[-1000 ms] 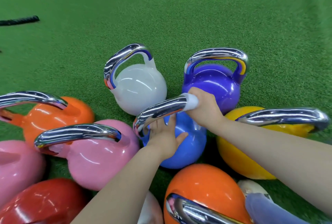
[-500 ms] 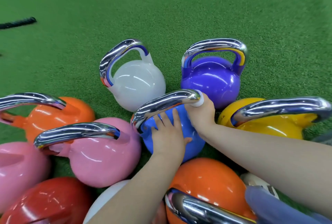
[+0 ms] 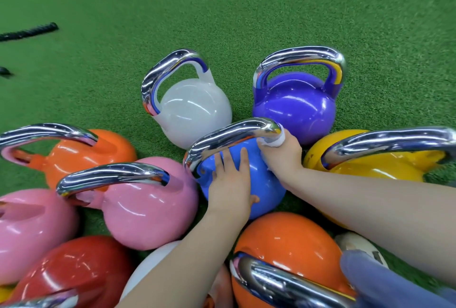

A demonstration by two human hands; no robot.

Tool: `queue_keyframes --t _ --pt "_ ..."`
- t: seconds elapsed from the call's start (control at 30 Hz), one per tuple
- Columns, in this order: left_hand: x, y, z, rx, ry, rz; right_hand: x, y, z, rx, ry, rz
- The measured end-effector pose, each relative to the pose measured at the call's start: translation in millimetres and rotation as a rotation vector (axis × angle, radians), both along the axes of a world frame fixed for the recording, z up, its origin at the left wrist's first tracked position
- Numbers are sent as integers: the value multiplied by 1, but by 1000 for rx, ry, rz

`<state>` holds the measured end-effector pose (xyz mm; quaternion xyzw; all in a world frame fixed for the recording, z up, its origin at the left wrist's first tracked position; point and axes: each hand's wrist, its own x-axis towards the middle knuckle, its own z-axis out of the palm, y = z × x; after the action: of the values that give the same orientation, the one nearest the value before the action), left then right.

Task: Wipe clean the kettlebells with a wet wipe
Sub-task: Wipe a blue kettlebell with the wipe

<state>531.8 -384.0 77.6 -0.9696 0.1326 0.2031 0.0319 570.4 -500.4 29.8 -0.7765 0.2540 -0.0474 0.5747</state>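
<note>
A blue kettlebell (image 3: pixel 265 184) with a chrome handle (image 3: pixel 229 138) stands in the middle of a cluster of coloured kettlebells on green turf. My left hand (image 3: pixel 229 184) lies flat on its body, fingers spread, reaching under the handle. My right hand (image 3: pixel 281 157) grips a white wet wipe (image 3: pixel 274 141) and presses it on the handle's right end, where the handle bends down to the body.
Around it stand a white kettlebell (image 3: pixel 195 112), a purple one (image 3: pixel 293 107), a yellow one (image 3: pixel 375 169), a pink one (image 3: pixel 148 204), two orange ones (image 3: pixel 81 157) (image 3: pixel 286 251) and a red one (image 3: pixel 71 273). A black rope end (image 3: pixel 29 32) lies far left on the turf (image 3: pixel 222 11).
My right hand has slid the wipe along the chrome handle to its right end and down the bend. My left hand moved from the handle's underside to flat on the blue body.
</note>
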Motion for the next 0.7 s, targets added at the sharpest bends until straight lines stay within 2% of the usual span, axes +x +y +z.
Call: queue_keyframes --t 0.1,0.33,0.47,0.57,0.7 --pt "-6 0 0 -2 -30 -18 -3 -9 3 14 -21 109" --pt "-5 8 7 -23 -19 -79 -7 -11 -6 109 168 176" --pt "-4 7 7 -25 -29 -78 -4 -9 3 112 86 109" --pt "-4 6 7 -29 -34 -75 3 -13 12 24 10 186" --pt "-3 7 7 -42 -35 -78 10 -18 29 -8 5 274"
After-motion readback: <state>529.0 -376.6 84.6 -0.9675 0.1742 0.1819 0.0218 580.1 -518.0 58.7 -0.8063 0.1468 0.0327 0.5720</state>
